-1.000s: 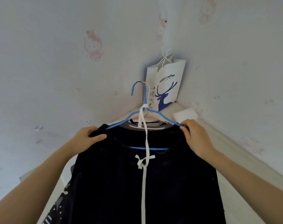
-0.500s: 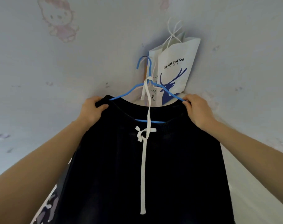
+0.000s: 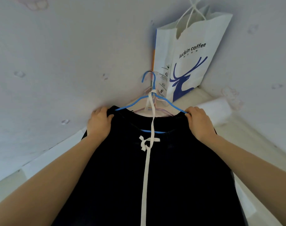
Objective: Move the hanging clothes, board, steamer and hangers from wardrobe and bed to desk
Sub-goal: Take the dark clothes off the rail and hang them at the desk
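Note:
A dark navy garment [image 3: 179,168] hangs on a blue wire hanger [image 3: 169,103] in front of me, with a white drawstring [image 3: 147,160] tied in a bow and trailing down its middle. My left hand [image 3: 99,123] grips the garment's left shoulder. My right hand [image 3: 199,123] grips the right shoulder together with the hanger's end. Pale pink hangers [image 3: 157,110] show just behind the blue one.
A white paper bag [image 3: 191,51] printed with a blue deer stands in the corner on a white surface [image 3: 202,97]. Pale wallpapered walls [image 3: 57,62] close in on the left and right. A white ledge [image 3: 46,157] runs below the left wall.
The view has moved closer to the corner, so the paper bag looks larger. Both hands keep their grip on the garment's shoulders, and the hanger now sits lower against the bag.

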